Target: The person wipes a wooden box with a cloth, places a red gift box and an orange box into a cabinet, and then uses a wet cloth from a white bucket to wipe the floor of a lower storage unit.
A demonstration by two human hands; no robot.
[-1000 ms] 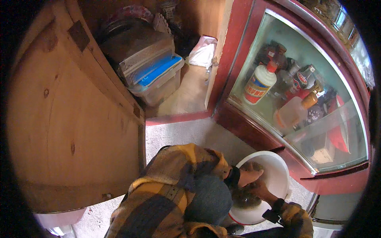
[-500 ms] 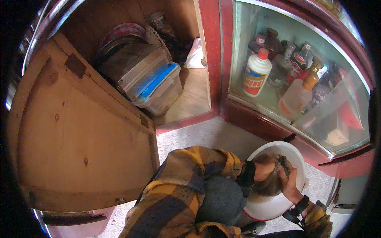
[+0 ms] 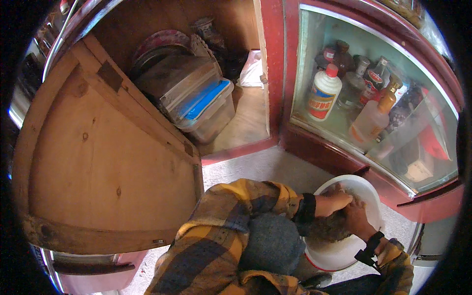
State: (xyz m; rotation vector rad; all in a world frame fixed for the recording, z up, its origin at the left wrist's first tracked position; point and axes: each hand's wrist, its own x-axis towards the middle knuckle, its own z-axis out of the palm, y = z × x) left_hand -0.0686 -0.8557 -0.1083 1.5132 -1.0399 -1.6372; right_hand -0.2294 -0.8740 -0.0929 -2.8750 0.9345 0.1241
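A white plastic basin [image 3: 369, 192] stands on the floor in front of my knees. In it lies a wet grey-brown cloth [image 3: 328, 230]. My left hand [image 3: 334, 202], with a black band at the wrist, presses down on the cloth's top with curled fingers. From the lower right, my right hand [image 3: 356, 220] grips the same cloth just beside the left, and the two hands touch. Both sleeves are yellow and dark plaid. Most of the basin's inside is hidden by my hands and the cloth.
A large wooden cabinet door [image 3: 98, 162] stands open at the left. Inside the cabinet are clear plastic boxes with a blue lid [image 3: 204, 105] and stacked plates [image 3: 157, 44]. At the right a red glass-fronted cabinet [image 3: 344, 162] holds several bottles, among them a white bottle [image 3: 323, 93].
My head has tilted, so the cabinets sit a little differently in view. Both hands have stayed in the basin and drawn closer together on the cloth.
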